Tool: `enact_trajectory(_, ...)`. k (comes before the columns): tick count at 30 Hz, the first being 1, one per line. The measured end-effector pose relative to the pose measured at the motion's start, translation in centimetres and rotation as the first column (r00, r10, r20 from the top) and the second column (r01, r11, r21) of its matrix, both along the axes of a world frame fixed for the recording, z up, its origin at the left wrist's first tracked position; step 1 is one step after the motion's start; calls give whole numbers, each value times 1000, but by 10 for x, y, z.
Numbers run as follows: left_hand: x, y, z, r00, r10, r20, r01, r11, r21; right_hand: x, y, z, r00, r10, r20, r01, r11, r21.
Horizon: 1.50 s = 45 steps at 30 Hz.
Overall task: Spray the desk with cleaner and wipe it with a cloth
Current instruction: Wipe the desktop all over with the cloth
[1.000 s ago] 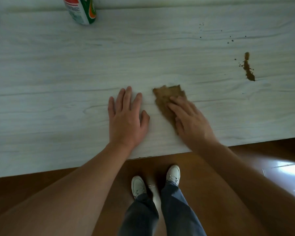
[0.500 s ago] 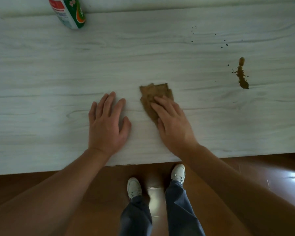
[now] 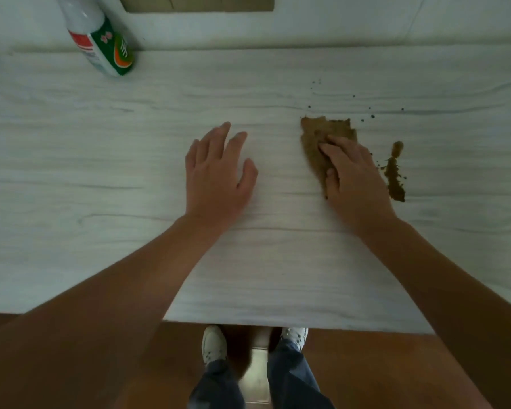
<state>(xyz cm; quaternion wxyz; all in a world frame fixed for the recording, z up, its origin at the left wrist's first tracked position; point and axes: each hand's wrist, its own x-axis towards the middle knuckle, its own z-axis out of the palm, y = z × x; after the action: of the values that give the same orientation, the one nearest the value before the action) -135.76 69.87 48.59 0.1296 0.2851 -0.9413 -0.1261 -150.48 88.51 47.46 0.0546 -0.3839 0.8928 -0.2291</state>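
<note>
- Head view: my right hand [image 3: 357,178] lies flat, straight fingers pressing the brown cloth [image 3: 319,143] to the bench [image 3: 101,172], just left of the brown stain [image 3: 394,175]
- my left hand [image 3: 216,178] is open nearby, holding nothing
- the cloth looks soft, limp and light; I judge it would bunch if pinched, so flat pressure over its middle suits it best
- the spray bottle [image 3: 106,45] stands far left, well apart

white shoes [image 3: 214,345] and blue jeans [image 3: 289,377] on a brown wooden floor [image 3: 381,379], pale wall [image 3: 337,22] at the back
</note>
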Motion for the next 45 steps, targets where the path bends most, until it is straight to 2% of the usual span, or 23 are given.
enact_trajectory(3,-20,-3,-14,991,45,126,-46,999,7,2,5,0,997,74,12,-74,997,9)
enact_trajectory(7,-20,-1,-25,991,57,124,-56,998,-9,-5,18,0,973,229,1,-229,972,52)
enact_trajectory(9,-20,0,-23,992,60,109,-59,998,-12,-13,19,1,966,258,-20,-256,964,75)
enact_trajectory(11,-21,0,-23,993,63,101,-62,998,-17,-26,16,0,977,213,-26,-211,976,61)
enact_trajectory(17,-21,-2,-24,991,64,119,-58,997,-52,-94,-28,0,997,-82,6,82,996,26)
enact_trajectory(23,-22,-5,-26,987,66,144,-57,996,-67,-140,-101,0,992,-125,-11,125,992,15)
enact_trajectory(25,-22,-5,-25,986,63,155,-52,996,-73,-130,-114,-1,998,-60,-13,60,998,5)
enact_trajectory(28,-22,-5,-25,984,56,166,-44,996,-77,-98,-109,-3,991,133,-3,-133,990,-40)
enact_trajectory(33,-23,-5,-22,981,59,182,-48,997,-66,-65,-55,0,929,370,-14,-368,928,63)
enact_trajectory(36,-23,-6,-23,983,58,174,-48,997,-63,-99,-44,-1,958,282,-46,-279,958,70)
enact_trajectory(39,-24,-6,-23,984,58,171,-47,997,-67,-138,-62,-1,997,54,-46,-53,998,19)
enact_trajectory(42,-24,-6,-23,984,57,171,-45,996,-76,-143,-99,-2,990,-141,-31,140,990,-26)
enact_trajectory(43,-23,-6,-23,983,58,172,-46,996,-77,-134,-110,-4,991,-133,-31,132,991,-34)
enact_trajectory(45,-23,-6,-23,984,60,171,-47,996,-75,-106,-121,-5,999,22,-37,-24,998,-65)
